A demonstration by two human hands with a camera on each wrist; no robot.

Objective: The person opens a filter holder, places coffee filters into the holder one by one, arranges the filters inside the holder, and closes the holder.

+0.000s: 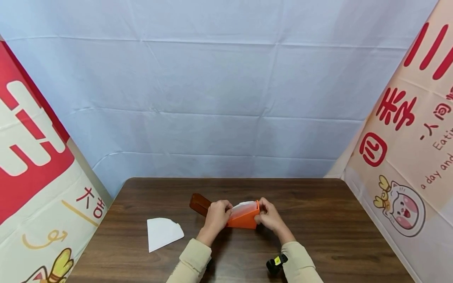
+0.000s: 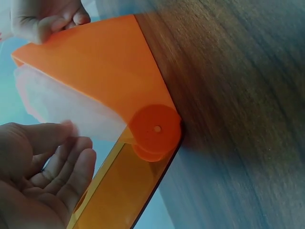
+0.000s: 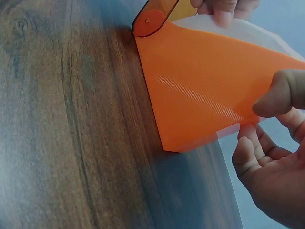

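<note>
An orange wedge-shaped filter paper case stands on the table, its translucent brown lid swung out to the left on a round hinge. White filter paper sits inside and shows above the sloping open side. My left hand pinches the paper's edge near the hinge end, thumb against fingertips, the other fingers loosely bent. At the tall end, my right hand holds the case, with its thumb on the side wall and its fingers at the end wall.
A fan-shaped white filter paper lies flat on the dark wooden table, left of my left hand. A pale cloth hangs behind the table, with printed cloths on both sides. A black strap with a yellow tag is on my right wrist.
</note>
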